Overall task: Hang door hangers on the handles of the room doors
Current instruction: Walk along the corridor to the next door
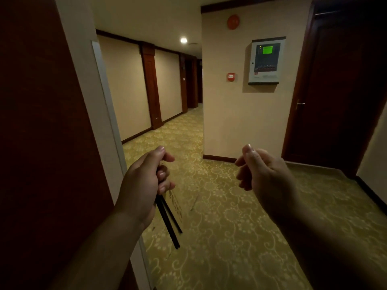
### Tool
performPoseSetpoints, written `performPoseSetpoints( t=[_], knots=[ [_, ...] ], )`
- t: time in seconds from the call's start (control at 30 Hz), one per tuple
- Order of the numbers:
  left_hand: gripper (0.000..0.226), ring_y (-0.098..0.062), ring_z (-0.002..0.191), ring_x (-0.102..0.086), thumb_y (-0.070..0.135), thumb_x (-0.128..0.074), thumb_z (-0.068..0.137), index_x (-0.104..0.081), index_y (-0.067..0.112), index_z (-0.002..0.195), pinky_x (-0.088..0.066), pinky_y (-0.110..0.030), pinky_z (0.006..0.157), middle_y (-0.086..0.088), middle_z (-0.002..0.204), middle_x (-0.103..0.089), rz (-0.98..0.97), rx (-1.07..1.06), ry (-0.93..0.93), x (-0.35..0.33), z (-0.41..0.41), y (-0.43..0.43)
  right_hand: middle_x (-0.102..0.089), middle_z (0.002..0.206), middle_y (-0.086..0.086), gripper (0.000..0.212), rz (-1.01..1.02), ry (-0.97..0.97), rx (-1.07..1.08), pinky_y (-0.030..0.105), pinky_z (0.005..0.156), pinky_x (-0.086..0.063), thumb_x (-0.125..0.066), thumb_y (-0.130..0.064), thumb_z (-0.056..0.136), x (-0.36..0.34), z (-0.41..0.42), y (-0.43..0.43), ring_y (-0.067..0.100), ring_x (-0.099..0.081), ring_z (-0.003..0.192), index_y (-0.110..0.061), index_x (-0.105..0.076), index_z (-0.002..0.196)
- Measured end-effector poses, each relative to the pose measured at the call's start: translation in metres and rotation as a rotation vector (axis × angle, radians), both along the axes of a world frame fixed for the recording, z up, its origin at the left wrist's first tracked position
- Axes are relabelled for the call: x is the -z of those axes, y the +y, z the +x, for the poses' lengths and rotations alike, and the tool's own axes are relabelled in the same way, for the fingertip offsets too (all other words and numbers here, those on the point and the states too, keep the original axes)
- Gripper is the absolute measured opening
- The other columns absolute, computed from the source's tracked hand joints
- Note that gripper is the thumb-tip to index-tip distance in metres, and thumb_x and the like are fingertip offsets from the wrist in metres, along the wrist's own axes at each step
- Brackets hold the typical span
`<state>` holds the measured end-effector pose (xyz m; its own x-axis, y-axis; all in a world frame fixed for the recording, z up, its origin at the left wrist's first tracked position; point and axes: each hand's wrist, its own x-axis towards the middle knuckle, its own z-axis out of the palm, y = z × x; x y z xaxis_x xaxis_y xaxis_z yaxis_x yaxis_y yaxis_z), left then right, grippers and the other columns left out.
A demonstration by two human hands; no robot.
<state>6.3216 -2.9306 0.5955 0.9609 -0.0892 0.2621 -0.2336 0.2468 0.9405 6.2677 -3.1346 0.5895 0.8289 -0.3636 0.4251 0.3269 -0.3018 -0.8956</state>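
My left hand (144, 181) is closed around a few flat door hangers (170, 216), seen edge-on as dark strips with a pale printed face hanging down below my fist. My right hand (261, 170) is held up at the same height with fingers curled loosely and nothing in it. A dark wooden room door (335, 91) stands shut at the right, and its brass lever handle (299, 104) carries no hanger. My right hand is well short of that handle.
A dark door and pale frame (98, 122) stand close on my left. A patterned yellow carpet (219, 216) runs down a corridor with more wooden doorways (151, 88). A wall corner carries a fire alarm panel (266, 61), call point (231, 77) and red bell (233, 21).
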Motion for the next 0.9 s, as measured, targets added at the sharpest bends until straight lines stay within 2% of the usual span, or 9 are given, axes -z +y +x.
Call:
performPoseSetpoints(
  t=[0.33,0.6,0.77,0.9],
  knots=[
    [0.030,-0.013,0.043,-0.028,0.032,-0.045,0.100,-0.058,0.011,0.084,-0.043,-0.033,0.061,0.002,0.056,-0.033,-0.037,-0.123,-0.008,-0.011,0.108,-0.079,-0.063,0.069,0.009,0.041,0.054,0.000,-0.187,0.034,0.056,-0.049,-0.041,-0.040,0.101,-0.013,0.151,-0.091,0.017,-0.058,0.060,-0.011,-0.066,0.084],
    [0.031,-0.013,0.044,-0.028,0.033,-0.044,0.101,-0.059,0.011,0.085,-0.041,-0.035,0.063,0.002,0.056,-0.033,-0.058,-0.191,0.025,-0.009,0.199,-0.098,-0.063,0.069,0.006,0.043,0.028,-0.006,-0.306,0.035,0.060,-0.050,-0.040,-0.043,0.099,-0.011,0.262,-0.103,0.017,-0.059,0.063,-0.012,-0.065,0.084],
    [0.031,-0.011,0.043,-0.030,0.033,-0.043,0.101,-0.059,0.011,0.086,-0.040,-0.035,0.063,0.004,0.055,-0.036,-0.083,-0.226,0.019,0.005,0.283,-0.095,-0.063,0.071,0.007,0.042,-0.051,0.000,-0.313,0.033,0.059,-0.050,-0.041,-0.045,0.097,-0.001,0.342,-0.110,0.017,-0.059,0.064,-0.013,-0.066,0.084],
    [0.029,-0.011,0.042,-0.030,0.031,-0.044,0.101,-0.059,0.012,0.084,-0.039,-0.036,0.064,0.005,0.054,-0.037,-0.126,-0.258,0.043,0.004,0.362,-0.099,-0.064,0.071,0.010,0.049,-0.036,-0.008,-0.314,0.034,0.058,-0.048,-0.042,-0.054,0.089,-0.015,0.417,-0.121,0.019,-0.059,0.063,-0.011,-0.066,0.084]
  ],
)
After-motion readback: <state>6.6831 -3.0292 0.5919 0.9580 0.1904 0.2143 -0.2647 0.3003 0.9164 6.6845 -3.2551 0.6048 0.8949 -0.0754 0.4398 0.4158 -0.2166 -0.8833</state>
